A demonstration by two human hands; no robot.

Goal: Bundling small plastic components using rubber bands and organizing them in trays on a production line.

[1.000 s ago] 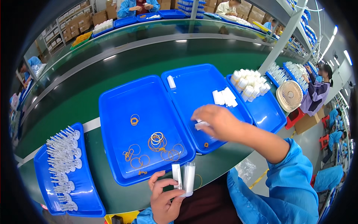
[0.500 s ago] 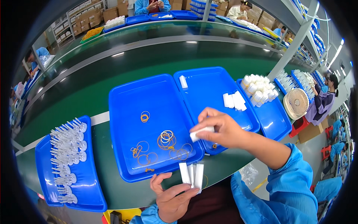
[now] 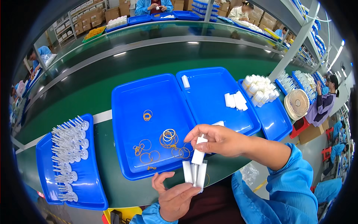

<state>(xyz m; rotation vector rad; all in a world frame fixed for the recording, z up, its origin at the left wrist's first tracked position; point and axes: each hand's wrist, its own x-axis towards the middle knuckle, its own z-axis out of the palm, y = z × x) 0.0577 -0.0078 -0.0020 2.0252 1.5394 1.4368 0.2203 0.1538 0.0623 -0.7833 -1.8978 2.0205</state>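
While the left hand (image 3: 176, 201) pinches the lower ends of a cluster of slim white tubes (image 3: 187, 171), fingers and thumb pressed together around them, the right hand (image 3: 220, 141) grips one short white sleeve (image 3: 199, 150) between thumb and fingers just above. This sleeve tilts over the middle of the cluster, directly above a clear stem (image 3: 194, 174); whether the two touch is hard to tell. Both hands work at the near edge of the green surface (image 3: 123, 194), close to the lower right corner of the large blue tray (image 3: 149, 95), whose rubber bands (image 3: 168, 139) lie left of the sleeve. The right wrist sits beside the near rim of the middle blue tray (image 3: 209, 89), where loose white pieces (image 3: 235, 100) rest well apart from the fingers. That tray's left rim runs alongside the large one, with hardly any gap. A strip of surface stretches left of the large tray to the far-left blue tray (image 3: 91, 186) of clear plastic parts (image 3: 71, 149), giving the left hand sideways room.
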